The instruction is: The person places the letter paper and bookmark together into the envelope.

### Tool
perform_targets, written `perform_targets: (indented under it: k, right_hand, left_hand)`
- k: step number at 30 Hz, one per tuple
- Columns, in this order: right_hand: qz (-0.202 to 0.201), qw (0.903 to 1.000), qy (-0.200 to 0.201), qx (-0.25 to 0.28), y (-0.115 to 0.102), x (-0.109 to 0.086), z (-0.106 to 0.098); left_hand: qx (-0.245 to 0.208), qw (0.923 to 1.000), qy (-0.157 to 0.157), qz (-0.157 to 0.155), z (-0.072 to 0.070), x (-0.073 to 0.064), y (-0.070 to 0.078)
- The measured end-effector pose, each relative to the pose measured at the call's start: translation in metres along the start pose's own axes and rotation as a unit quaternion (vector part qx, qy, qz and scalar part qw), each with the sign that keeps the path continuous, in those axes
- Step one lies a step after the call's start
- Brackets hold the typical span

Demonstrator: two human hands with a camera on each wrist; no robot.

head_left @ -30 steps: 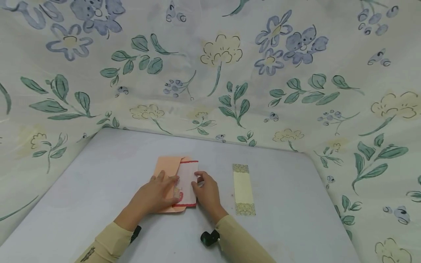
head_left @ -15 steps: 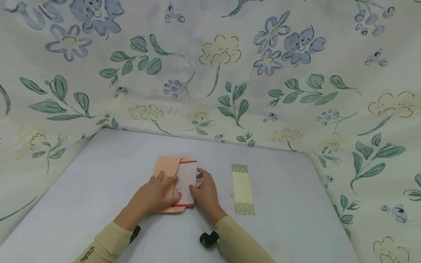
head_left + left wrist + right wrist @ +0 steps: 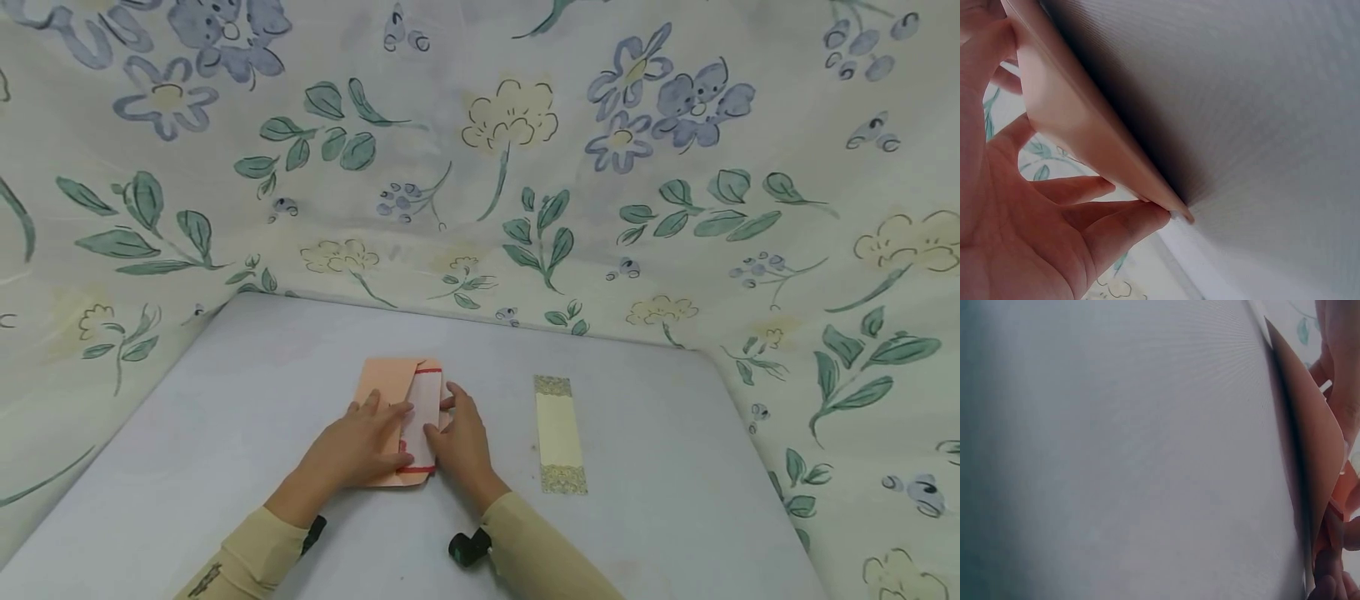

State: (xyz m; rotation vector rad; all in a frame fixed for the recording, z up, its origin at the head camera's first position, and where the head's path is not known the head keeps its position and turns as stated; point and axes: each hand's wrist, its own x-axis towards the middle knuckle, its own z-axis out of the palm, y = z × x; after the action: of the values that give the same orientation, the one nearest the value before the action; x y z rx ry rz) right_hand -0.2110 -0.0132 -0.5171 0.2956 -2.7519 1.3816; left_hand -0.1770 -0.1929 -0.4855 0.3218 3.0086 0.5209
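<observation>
A peach paper envelope (image 3: 384,377) lies on the table, with a white card (image 3: 424,400) edged in red partly inside its right-hand opening. My left hand (image 3: 348,446) rests spread over the envelope, thumb and index fingertip at the flap edge beside the card. In the left wrist view, extended fingers (image 3: 1125,228) touch the envelope's raised edge. At the card's right side, my right hand (image 3: 463,442) pinches it, thumb on top and fingers around the outer edge. The right wrist view shows the envelope's side (image 3: 1316,431) bulging, and fingertips (image 3: 1329,565) close to its opening.
A cream paper strip (image 3: 560,429) with gold glittery ends lies to the right of my right hand. Floral cloth (image 3: 510,167) hangs behind and beside the white table (image 3: 660,500). Black devices (image 3: 468,548) sit at both wrists.
The card has slid left, deeper into the envelope, and my right hand has moved left along with it. My left hand stays in place on the envelope.
</observation>
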Motion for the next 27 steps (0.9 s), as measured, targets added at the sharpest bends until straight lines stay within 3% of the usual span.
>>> perform_targets:
  k: [5,12,27]
  right_hand:
    - [-0.014,0.9999,0.001,-0.001,0.0,-0.003,-0.003]
    - [-0.026,0.9992,-0.029,0.005,0.001,-0.004,-0.006]
    - [-0.023,0.9987,-0.045,-0.005,-0.006,0.001,0.007]
  left_hand:
    - [0.007,1.0,0.005,0.0,0.0,0.001,0.0]
    - [0.009,0.9999,0.004,0.003,0.002,0.002,0.0]
    - [-0.006,0.9998,0.015,0.015,0.0,0.0,-0.002]
